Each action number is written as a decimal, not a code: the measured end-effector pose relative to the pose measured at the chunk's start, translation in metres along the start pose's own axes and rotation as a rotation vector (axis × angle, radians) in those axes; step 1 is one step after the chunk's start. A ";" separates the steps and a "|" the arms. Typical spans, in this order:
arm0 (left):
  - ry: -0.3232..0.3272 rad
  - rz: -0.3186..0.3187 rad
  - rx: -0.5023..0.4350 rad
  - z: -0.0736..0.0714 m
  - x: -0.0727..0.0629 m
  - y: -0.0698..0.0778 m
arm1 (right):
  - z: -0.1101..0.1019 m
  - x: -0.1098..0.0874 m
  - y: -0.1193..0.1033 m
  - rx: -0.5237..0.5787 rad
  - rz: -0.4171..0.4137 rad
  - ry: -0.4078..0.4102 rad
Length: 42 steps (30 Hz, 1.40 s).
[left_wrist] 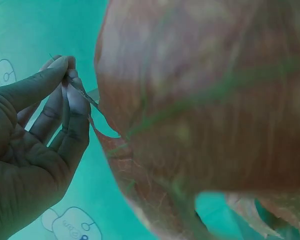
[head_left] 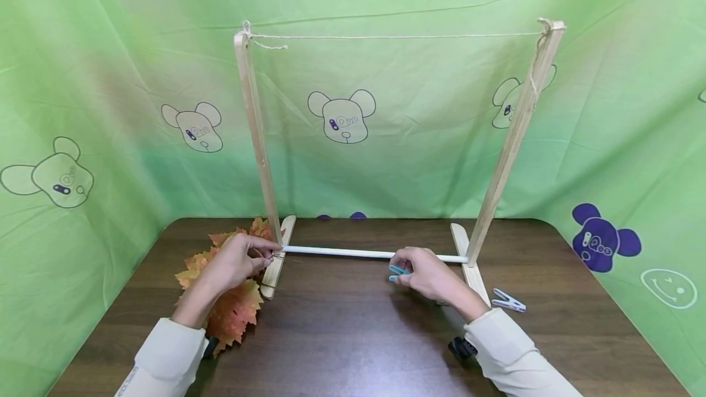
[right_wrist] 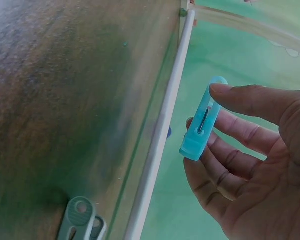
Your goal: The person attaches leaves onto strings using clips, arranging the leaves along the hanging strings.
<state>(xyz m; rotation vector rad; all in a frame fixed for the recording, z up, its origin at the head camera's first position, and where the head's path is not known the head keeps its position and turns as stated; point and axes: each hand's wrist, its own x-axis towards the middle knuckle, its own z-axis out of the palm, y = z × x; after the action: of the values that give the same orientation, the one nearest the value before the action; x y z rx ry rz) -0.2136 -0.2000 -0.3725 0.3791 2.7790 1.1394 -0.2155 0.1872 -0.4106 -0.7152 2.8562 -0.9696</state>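
Note:
My right hand [head_left: 425, 271] holds a light-blue clothespin [right_wrist: 204, 120] between thumb and fingers, in front of the white rod [head_left: 342, 253]. Over at the left post's foot, my left hand [head_left: 239, 262] pinches the thin stem end [left_wrist: 80, 90] of an orange-red artificial leaf garland [head_left: 234, 311]. Most of that garland lies under and beside the left forearm. A large leaf [left_wrist: 205, 100] fills much of the left wrist view, blurred and close. A second, pale clothespin [head_left: 508, 301] lies on the table right of the right foot.
Two upright wooden posts [head_left: 256, 133] stand on flat wooden feet [head_left: 460, 241], joined low down by the white rod. A string [head_left: 386, 37] is tied between the post tops, with a loose end at the left. Green printed cloth [head_left: 419, 158] surrounds the brown table [head_left: 342, 336].

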 end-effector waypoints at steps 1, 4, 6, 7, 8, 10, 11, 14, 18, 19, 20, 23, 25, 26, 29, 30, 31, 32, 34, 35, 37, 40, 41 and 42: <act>0.005 0.000 0.000 -0.001 0.000 0.001 | -0.001 0.000 -0.001 -0.001 0.000 0.002; 0.007 -0.008 -0.008 -0.003 -0.001 0.005 | -0.003 0.001 -0.004 0.003 0.009 0.007; 0.016 -0.012 -0.013 -0.004 -0.002 0.009 | -0.005 0.002 -0.006 0.004 0.012 0.011; 0.020 -0.006 -0.013 -0.004 -0.002 0.011 | -0.005 0.003 -0.007 0.006 0.013 0.015; 0.026 0.002 -0.009 -0.004 -0.002 0.013 | -0.006 0.003 -0.007 0.008 0.015 0.021; 0.043 0.027 0.001 -0.004 -0.003 0.016 | -0.008 0.004 -0.010 0.006 0.010 0.036; 0.052 0.041 0.007 -0.004 -0.003 0.018 | -0.009 0.004 -0.010 0.004 0.004 0.046; 0.074 0.068 0.013 -0.004 -0.002 0.023 | -0.013 0.006 -0.013 -0.002 -0.012 0.073; 0.095 0.056 0.000 -0.003 -0.001 0.029 | -0.016 0.008 -0.017 -0.002 -0.038 0.100; 0.101 0.052 -0.002 -0.003 0.000 0.031 | -0.017 0.009 -0.018 0.000 -0.042 0.105; 0.106 0.050 -0.001 -0.003 0.000 0.033 | -0.018 0.009 -0.019 0.004 -0.045 0.111; 0.123 0.041 -0.015 -0.002 0.002 0.037 | -0.021 0.010 -0.023 0.017 -0.052 0.123; 0.136 0.036 -0.034 -0.001 0.003 0.040 | -0.023 0.011 -0.026 0.017 -0.055 0.131; 0.143 0.036 -0.047 -0.001 0.003 0.042 | -0.024 0.012 -0.028 0.017 -0.059 0.137; 0.171 0.041 -0.075 -0.001 0.005 0.046 | -0.028 0.014 -0.033 0.009 -0.074 0.153; 0.180 0.044 -0.078 -0.001 0.006 0.048 | -0.029 0.015 -0.035 0.005 -0.080 0.157; 0.189 0.047 -0.078 -0.002 0.007 0.049 | -0.030 0.015 -0.036 0.003 -0.085 0.161; 0.196 0.049 -0.078 -0.002 0.007 0.051 | -0.031 0.016 -0.037 -0.001 -0.093 0.166; 0.210 0.055 -0.074 -0.002 0.009 0.054 | -0.034 0.017 -0.040 -0.001 -0.108 0.171; 0.215 0.057 -0.074 -0.002 0.010 0.056 | -0.035 0.018 -0.041 0.000 -0.115 0.175; 0.229 0.065 -0.077 -0.002 0.012 0.059 | -0.037 0.019 -0.044 0.003 -0.128 0.182; 0.268 0.094 -0.089 -0.002 0.014 0.065 | -0.039 0.021 -0.048 0.016 -0.142 0.193; 0.285 0.105 -0.091 -0.002 0.015 0.066 | -0.040 0.022 -0.049 0.019 -0.144 0.197; 0.301 0.114 -0.094 -0.002 0.016 0.068 | -0.041 0.023 -0.051 0.020 -0.149 0.202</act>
<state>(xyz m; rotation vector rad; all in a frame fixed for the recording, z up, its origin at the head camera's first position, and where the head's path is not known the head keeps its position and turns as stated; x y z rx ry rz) -0.2164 -0.1502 -0.3239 0.3899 2.9731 1.4585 -0.2226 0.1649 -0.3453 -0.8885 2.9934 -1.1506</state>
